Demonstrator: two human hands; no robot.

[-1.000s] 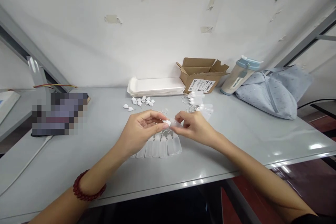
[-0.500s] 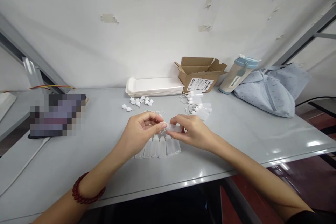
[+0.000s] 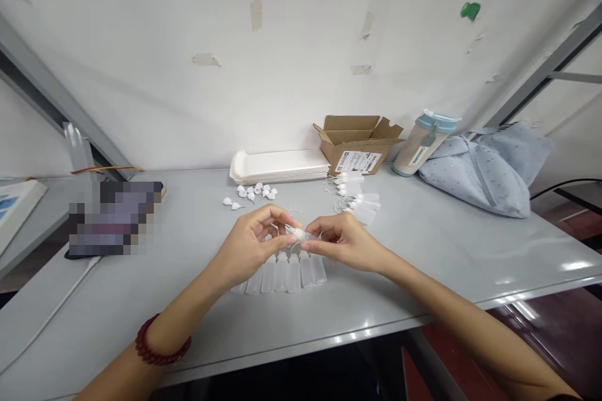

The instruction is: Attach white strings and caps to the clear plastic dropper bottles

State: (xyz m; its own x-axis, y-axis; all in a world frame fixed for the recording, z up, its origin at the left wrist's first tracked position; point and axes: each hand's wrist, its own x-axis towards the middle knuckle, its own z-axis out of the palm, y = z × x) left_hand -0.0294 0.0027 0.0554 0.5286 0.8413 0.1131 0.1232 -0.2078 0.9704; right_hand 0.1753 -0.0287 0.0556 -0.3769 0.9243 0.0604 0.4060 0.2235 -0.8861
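Over the middle of the table, my left hand [image 3: 251, 241] pinches a white pointed cap [image 3: 298, 234] between thumb and fingers. The cap is at the neck of a small translucent squeeze bottle [image 3: 311, 237], whose body my right hand [image 3: 345, 239] grips, partly hiding it. Whether the cap is fully seated I cannot tell. Below my hands lies a row of similar bottles [image 3: 281, 277] without pointed caps. Several loose white caps [image 3: 258, 190] are scattered beyond my left hand. Capped bottles [image 3: 350, 189] lie in a group beyond my right hand.
Against the wall stand a stack of white trays [image 3: 282, 166] and an open cardboard box [image 3: 360, 153]. To the right are a tumbler [image 3: 421, 147] and a light-blue cloth bag [image 3: 475, 169]. A blurred-out device [image 3: 117, 219] with a white cable [image 3: 51, 316] lies at left.
The view has tilted slightly, so the scene sits lower. My fingers have shifted around the bottle neck, and the white cap now shows between them. Both hands still hold the pieces.
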